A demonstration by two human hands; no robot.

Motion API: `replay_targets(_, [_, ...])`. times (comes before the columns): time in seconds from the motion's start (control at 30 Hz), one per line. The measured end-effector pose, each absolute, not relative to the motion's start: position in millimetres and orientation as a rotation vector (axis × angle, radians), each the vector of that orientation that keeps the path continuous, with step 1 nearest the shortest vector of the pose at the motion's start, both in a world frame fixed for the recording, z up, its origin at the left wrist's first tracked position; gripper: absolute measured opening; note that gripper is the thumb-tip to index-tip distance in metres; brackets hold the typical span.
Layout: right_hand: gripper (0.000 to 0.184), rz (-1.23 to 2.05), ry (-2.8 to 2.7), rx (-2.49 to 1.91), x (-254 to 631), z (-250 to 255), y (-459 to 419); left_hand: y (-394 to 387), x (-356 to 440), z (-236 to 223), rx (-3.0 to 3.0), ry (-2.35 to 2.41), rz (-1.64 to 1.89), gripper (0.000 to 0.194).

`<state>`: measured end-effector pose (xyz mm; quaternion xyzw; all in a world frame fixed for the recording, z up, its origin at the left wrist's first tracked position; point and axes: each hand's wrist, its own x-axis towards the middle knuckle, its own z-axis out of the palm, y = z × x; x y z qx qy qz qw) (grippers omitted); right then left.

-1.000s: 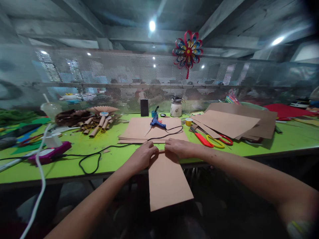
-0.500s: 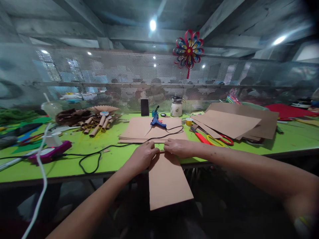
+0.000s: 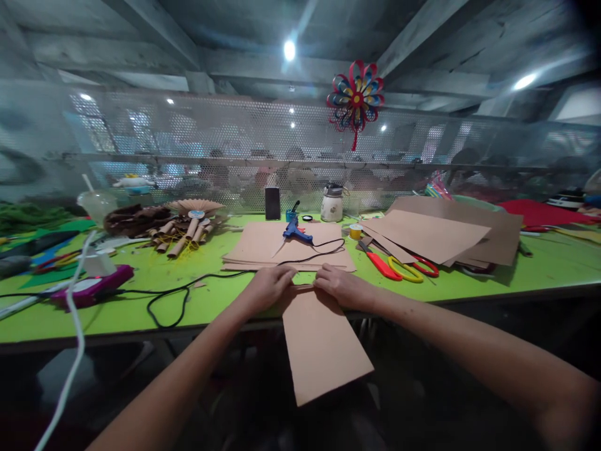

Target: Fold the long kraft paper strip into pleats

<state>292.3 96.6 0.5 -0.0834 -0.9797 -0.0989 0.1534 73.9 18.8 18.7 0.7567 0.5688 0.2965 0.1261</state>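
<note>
A strip of brown kraft paper (image 3: 323, 344) hangs over the table's front edge toward me, its far end showing a narrow folded band. My left hand (image 3: 268, 289) is closed on the left corner of that end, fingertips at the fold. On the right corner, my right hand (image 3: 345, 287) pinches the same fold, its fingers bent over the paper. Just beyond both hands lies a stack of brown paper sheets (image 3: 248, 244), with a blue hot glue gun (image 3: 297, 232) resting on top.
Scissors with red and yellow handles (image 3: 404, 269) lie right of my hands, before large brown sheets (image 3: 432, 232). A black cord (image 3: 206, 279) runs left to a purple power strip (image 3: 94, 288). Rolled paper tubes (image 3: 181, 241), a bottle (image 3: 332, 203) and yellow tape (image 3: 355, 232) stand farther back.
My hands have moved slightly apart along the folded end. The paper's near end has swung a little to the right and closer to me.
</note>
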Motion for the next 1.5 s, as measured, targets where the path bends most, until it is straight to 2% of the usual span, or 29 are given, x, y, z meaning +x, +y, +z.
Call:
replay_targets(0.1, [0.014, -0.306, -2.719, -0.204, 294, -2, 94, 38, 75, 31, 1.926, 1.568, 0.775, 0.047])
replay_targets(0.27, [0.023, -0.375, -2.555, -0.201, 300, -4, 91, 48, 84, 48, 1.76, 1.258, 0.532, 0.045])
replay_targets(0.43, [0.026, -0.436, -2.497, -0.19, 306, -2, 87, 38, 92, 45, 1.587, 1.137, 0.612, 0.035])
replay_targets(0.57, [0.025, -0.406, -2.482, -0.258, 304, -2, 84, 33, 95, 37, 1.608, 1.183, 0.64, 0.033])
replay_targets(0.7, [0.022, -0.102, -2.364, -0.31, 303, -5, 88, 29, 94, 36, 1.706, 1.159, 0.648, 0.038])
replay_targets(0.83, [0.035, 0.508, -2.09, -0.438, 308, -4, 94, 24, 87, 41, 1.796, 1.127, 0.651, 0.039])
replay_targets(0.93, [0.03, 0.978, -1.976, -0.592, 307, 4, 92, 22, 83, 45, 1.9, 1.174, 0.658, 0.038])
replay_targets(1.0, [0.032, 1.108, -1.994, -0.625, 301, 10, 86, 20, 81, 47, 1.994, 1.228, 0.647, 0.039])
replay_targets(1.17, [0.031, 1.067, -1.925, -0.63, 284, 12, 64, 4, 83, 52, 2.181, 1.344, 0.571, 0.04])
replay_targets(1.5, [0.014, 0.813, -1.871, -0.487, 299, 12, 26, -45, 103, 44, 2.454, 1.597, 0.53, 0.03])
